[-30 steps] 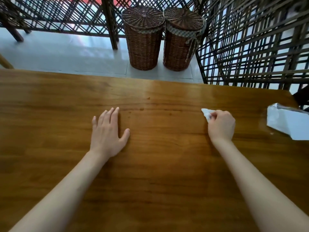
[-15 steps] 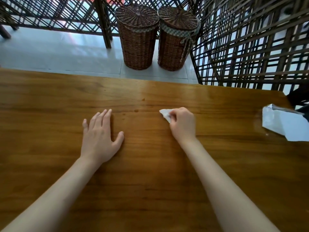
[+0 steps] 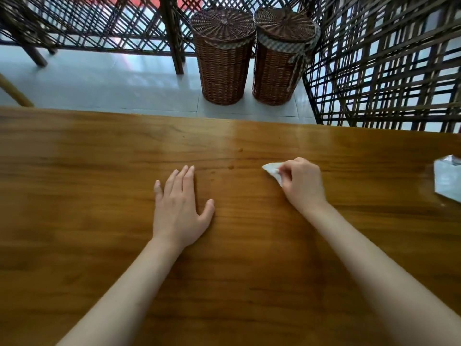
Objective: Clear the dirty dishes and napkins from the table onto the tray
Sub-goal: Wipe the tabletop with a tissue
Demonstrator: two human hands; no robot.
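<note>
My right hand is closed on a small white napkin, pressed against the wooden table right of centre. Only the napkin's pointed end shows beyond my fingers. My left hand lies flat on the table with fingers spread, holding nothing. A few small brown spots mark the wood between the hands. No tray and no dishes are in view.
A white tissue pack lies at the table's right edge. Beyond the far edge stand two lidded wicker baskets on a pale tiled floor, with dark lattice screens behind and to the right.
My right hand slid the napkin left towards the centre, then back right a little. The left hand stayed flat on the table. The camera view shifted slightly.
</note>
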